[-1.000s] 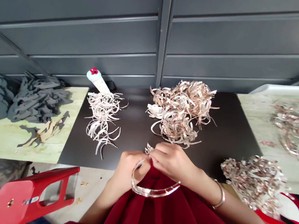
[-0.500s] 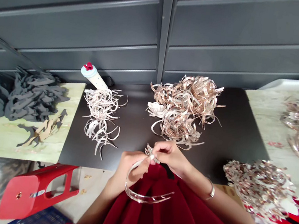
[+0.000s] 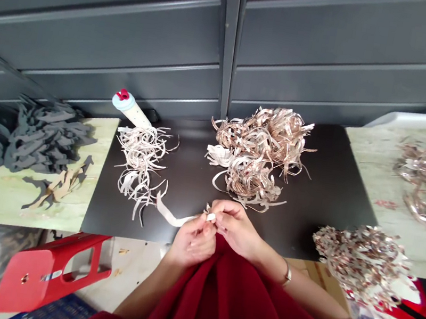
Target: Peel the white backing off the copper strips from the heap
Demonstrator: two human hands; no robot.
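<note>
Table edge [image 3: 124, 236]: left hand [image 3: 192, 242], right hand [image 3: 235, 229] pinching strip [image 3: 171, 220].

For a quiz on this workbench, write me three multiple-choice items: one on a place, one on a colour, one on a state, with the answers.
1. Where is the squeeze bottle?
A. On the green board
B. At the far edge of the dark tabletop, beside the pale strips
C. On the red stool

2. What colour is the garment in the person's lap?
A. Deep red
B. Grey
C. Green

3. What state is the long pale strip in?
A. Lying untouched
B. Wrapped around a wrist
C. Held in the hands

Answers:
1. B: the bottle lies beyond the strips.
2. A: deep red folds fill the foreground.
3. C: the left hand and right hand pinch its end.
</note>
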